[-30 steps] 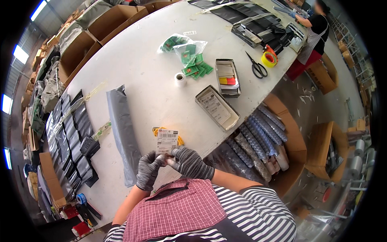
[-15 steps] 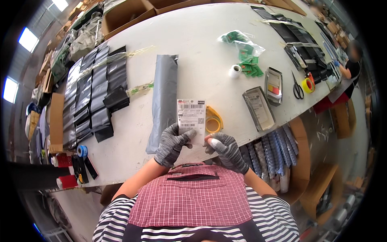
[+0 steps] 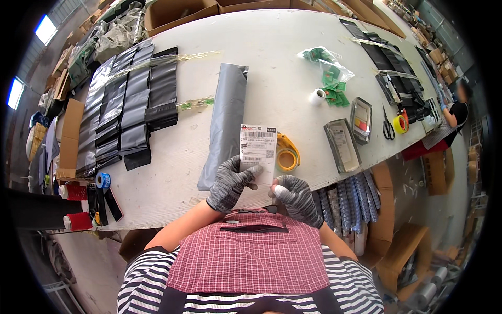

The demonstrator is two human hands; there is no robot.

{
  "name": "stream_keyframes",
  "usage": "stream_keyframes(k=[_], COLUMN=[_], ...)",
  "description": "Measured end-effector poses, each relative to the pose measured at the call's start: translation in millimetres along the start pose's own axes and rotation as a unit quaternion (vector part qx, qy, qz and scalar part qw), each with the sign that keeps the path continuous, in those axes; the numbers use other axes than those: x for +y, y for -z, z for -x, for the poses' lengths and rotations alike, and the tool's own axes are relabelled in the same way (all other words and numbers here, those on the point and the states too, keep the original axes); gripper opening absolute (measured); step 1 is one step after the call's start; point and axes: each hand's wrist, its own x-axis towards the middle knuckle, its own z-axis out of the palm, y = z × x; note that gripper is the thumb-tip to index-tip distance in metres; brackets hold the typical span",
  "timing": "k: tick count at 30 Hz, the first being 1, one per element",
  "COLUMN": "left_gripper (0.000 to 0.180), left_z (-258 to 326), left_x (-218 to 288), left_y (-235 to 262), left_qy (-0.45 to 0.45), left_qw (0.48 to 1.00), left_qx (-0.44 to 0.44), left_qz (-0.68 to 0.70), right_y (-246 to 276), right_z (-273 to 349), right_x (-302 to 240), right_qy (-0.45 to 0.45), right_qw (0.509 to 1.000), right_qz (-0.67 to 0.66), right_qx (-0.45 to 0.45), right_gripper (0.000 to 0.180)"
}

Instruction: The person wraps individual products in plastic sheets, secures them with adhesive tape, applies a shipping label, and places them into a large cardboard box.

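My left hand (image 3: 230,184), in a grey knit glove, is closed on a white printed shipping label (image 3: 256,149), thumb on its front face. My right hand (image 3: 297,200), gloved alike with pale fingertips, is pinched at the label's lower right corner; how much of the corner lies between the fingers is hard to see. Just beyond the label lies a long grey plastic mailer package (image 3: 226,104), flat on the white table (image 3: 277,63). A yellow tape dispenser (image 3: 287,157) sits right behind the label, partly covered by it.
Black plastic mailer bags (image 3: 123,99) lie at the left. Rightward are a white roll (image 3: 317,97), green packets (image 3: 334,94), two open grey boxes (image 3: 342,145), scissors (image 3: 387,125) and yellow tape (image 3: 400,124). Wrapped rolls (image 3: 348,201) stand below the table edge. Another person (image 3: 457,112) works at far right.
The view has shifted, so the table's things appear farther right and slightly higher. My right fingers have curled tighter and sit a little lower by the label's corner. The left hand keeps its hold.
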Motion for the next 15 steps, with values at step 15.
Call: stream_keyframes(k=[15], left_gripper=[0.031], left_z=[-1], left_x=[-2], left_y=[14], left_qy=[-0.046], left_qw=[0.965], left_qx=[-0.162], left_qz=[-0.2], right_y=[-25], right_z=[-10], right_x=[1], right_qy=[0.128], right_qw=[0.977], right_qz=[0.15], right_qx=[0.076], right_gripper=[0.012])
